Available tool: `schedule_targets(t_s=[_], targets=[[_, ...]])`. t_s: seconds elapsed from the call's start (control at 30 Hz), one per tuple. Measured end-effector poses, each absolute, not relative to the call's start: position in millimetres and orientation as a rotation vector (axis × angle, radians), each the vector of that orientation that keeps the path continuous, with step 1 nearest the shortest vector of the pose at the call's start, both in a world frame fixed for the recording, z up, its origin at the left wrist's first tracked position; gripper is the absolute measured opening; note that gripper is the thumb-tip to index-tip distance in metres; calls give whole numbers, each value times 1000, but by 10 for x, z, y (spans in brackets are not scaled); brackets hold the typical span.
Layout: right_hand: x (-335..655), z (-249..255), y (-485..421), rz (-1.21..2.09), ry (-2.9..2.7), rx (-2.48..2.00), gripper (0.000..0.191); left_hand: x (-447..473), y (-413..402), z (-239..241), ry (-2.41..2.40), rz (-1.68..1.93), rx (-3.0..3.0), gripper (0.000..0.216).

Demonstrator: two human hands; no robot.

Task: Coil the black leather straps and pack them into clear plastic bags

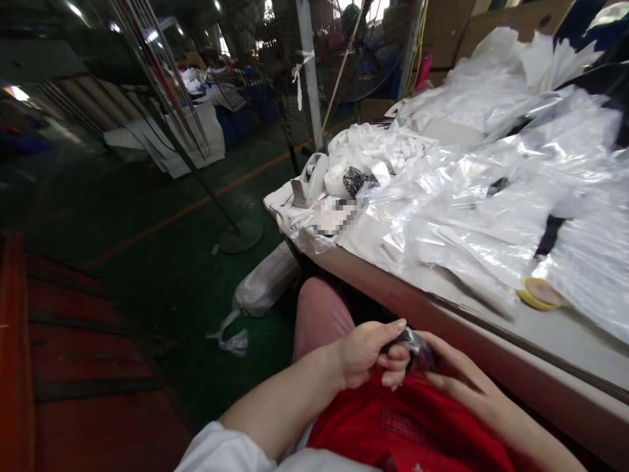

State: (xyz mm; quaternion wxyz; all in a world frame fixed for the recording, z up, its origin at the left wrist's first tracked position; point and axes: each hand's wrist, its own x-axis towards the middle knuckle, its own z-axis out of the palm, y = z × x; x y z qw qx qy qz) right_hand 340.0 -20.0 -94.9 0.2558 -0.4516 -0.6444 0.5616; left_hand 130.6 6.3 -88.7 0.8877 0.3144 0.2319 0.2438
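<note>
Low in front of my body, over a red apron, my left hand grips a small dark, glossy bundle. Its thumb lies along the top and the fingers curl underneath. From the other side my right hand holds the same bundle between thumb and fingers. The bundle's shine looks like clear plastic film, but what is inside cannot be made out. Both hands are just off the near edge of the table.
Clear plastic bags and white fabric heap the table. On it are a tape dispenser and a yellow-rimmed tape roll. A white wrapped roll lies on the floor, near a stand base. Red slatted wood stands left.
</note>
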Motion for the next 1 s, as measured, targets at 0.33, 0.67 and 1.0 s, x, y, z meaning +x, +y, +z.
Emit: schedule_targets(t_s=[0.33, 0.67, 1.0], targets=[[3145, -1052, 4, 1553, -2016, -1155, 40, 1276, 173, -981, 545, 656, 639, 57], [3182, -812, -22, 1888, -1585, -1165, 44, 1229, 334, -977, 1117, 936, 1683, 38], [3349, -1022, 276, 1049, -2074, -1258, 39, 1288, 180, -1014, 796, 534, 1046, 62]])
